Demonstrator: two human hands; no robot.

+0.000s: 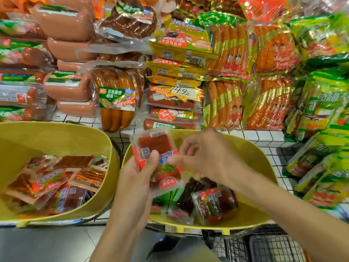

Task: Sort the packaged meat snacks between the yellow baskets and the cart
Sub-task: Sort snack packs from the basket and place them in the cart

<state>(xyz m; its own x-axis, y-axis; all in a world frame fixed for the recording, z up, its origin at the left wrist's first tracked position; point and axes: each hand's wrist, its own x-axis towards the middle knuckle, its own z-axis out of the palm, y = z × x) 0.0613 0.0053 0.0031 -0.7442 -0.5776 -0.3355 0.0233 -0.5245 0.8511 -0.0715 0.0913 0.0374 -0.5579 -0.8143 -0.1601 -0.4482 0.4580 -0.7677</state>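
Head view: a person's left hand [136, 178] grips a small stack of snack packets [154, 146], red with clear windows. The thumb is pressed across the front of the stack and the fingers are curled behind it. The stack is held upright above the gap between two yellow baskets.

The right hand [205, 157] sits just beside the stack with its fingers curled, the thumb tip reaching the stack's right edge. Motion blur hides whether it actually pinches a packet.

The left basket [56, 129] holds a loose layer of flat packets [52, 182], mostly red and orange with dark meat showing through. The right basket [255, 157] holds a smaller heap [204, 201] of red, green and dark packets gathered at its bottom.

Both baskets rest against a white wire shelf [264, 137] piled with vacuum-packed sausages [117, 99], among them a handwritten price tag [181, 91] reading 14.9. Black wire mesh of the cart [273, 246] shows at the lower right, below the right forearm.
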